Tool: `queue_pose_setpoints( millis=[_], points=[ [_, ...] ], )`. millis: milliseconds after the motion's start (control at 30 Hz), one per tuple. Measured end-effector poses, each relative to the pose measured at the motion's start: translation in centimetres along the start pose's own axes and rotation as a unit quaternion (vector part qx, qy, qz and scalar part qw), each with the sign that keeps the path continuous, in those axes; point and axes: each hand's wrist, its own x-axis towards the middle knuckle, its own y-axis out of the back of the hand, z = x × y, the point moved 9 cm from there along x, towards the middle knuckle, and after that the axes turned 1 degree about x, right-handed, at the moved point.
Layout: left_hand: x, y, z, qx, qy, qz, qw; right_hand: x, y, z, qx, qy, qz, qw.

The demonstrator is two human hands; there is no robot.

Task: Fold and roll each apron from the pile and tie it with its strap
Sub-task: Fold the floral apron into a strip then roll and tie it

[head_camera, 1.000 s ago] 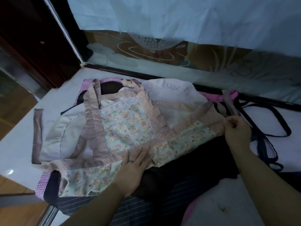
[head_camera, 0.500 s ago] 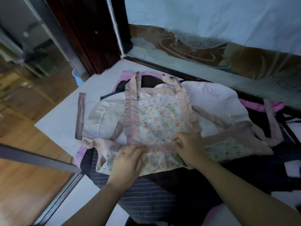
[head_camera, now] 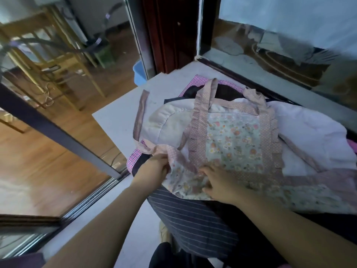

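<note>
My left hand (head_camera: pixel 154 169) grips the floral apron (head_camera: pixel 233 140) at its left corner, and my right hand (head_camera: pixel 218 183) pinches the cloth just beside it. The apron lies atop the pile (head_camera: pixel 193 219), its long axis running rightward (bib pointing away). There's bare table (head_camera: pixel 116 122) to the left, its edge near.

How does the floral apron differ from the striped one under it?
The floral apron is pale with pink ruffled trim; the striped apron is dark with thin lines. The floral apron lies on top, gripped by the left hand; the striped apron lies beneath. Both are cloth.
</note>
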Motion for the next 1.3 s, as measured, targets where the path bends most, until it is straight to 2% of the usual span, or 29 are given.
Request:
queue_pose_setpoints(
  millis=[100,167,233,367,433,567,600,667,700,767,833,900,967,1000,1067,1133,1200,1233,1300],
  points=[
    [1.4,-1.3,2.3,0.122,-0.089,-0.098,0.984,0.3,-0.1,-0.3,-0.030,0.004,-0.028,0.999],
    [1.5,-2.6,3.2,0.270,-0.134,-0.186,0.935,0.4,0.0,-0.3,-0.039,0.004,-0.036,0.999],
    [1.4,-3.7,2.7,0.370,-0.135,-0.241,0.887,0.5,0.0,-0.4,-0.036,0.002,-0.047,0.998],
    [2.0,-3.8,1.3,0.430,-0.089,-0.241,0.866,0.8,0.0,-0.2,-0.046,-0.003,-0.073,0.996],
    [2.4,-3.2,0.5,0.413,-0.064,-0.231,0.879,0.9,0.1,0.0,-0.039,-0.014,-0.083,0.996],
    [2.7,-0.2,-1.5,0.307,-0.032,-0.190,0.932,1.2,0.6,-0.1,-0.019,-0.029,-0.091,0.995],
    [2.5,0.6,-2.4,0.246,-0.007,-0.179,0.953,1.3,0.7,-0.1,-0.015,-0.032,-0.094,0.995],
    [1.5,2.2,-5.1,0.054,0.072,-0.124,0.988,1.5,0.8,0.2,-0.010,-0.042,-0.096,0.994],
    [0.6,3.4,-6.3,-0.069,0.111,-0.071,0.989,1.6,0.8,0.3,-0.006,-0.047,-0.098,0.994],
    [-1.8,5.1,-8.2,-0.295,0.172,0.046,0.939,1.9,0.7,0.5,-0.007,-0.049,-0.096,0.994],
    [-3.9,4.9,-8.3,-0.373,0.192,0.083,0.904,2.3,0.9,0.3,-0.024,-0.046,-0.083,0.995],
    [-5.3,3.8,-7.8,-0.343,0.192,0.064,0.917,2.6,1.0,-0.3,-0.052,-0.037,-0.072,0.995],
    [-5.7,2.9,-8.3,-0.157,0.202,0.020,0.967,2.6,0.4,-0.8,-0.078,-0.034,-0.082,0.993],
    [-5.9,2.4,-8.7,-0.041,0.208,-0.020,0.977,2.5,0.0,-1.0,-0.088,-0.037,-0.092,0.991],
    [-6.2,1.8,-9.3,0.104,0.223,-0.096,0.965,2.2,-0.7,-1.3,-0.114,-0.045,-0.108,0.987],
    [-6.7,1.4,-10.0,0.166,0.232,-0.145,0.947,1.8,-1.0,-1.6,-0.140,-0.049,-0.113,0.983],
    [-7.1,0.6,-10.9,0.161,0.253,-0.189,0.935,1.6,-1.0,-1.7,-0.156,-0.050,-0.105,0.981],
    [-7.2,0.2,-11.3,0.105,0.271,-0.201,0.935,1.5,-1.0,-1.8,-0.162,-0.052,-0.104,0.980],
    [-7.1,-0.1,-11.6,-0.117,0.319,-0.150,0.929,1.5,-1.1,-1.8,-0.170,-0.053,-0.105,0.978]
  ],
)
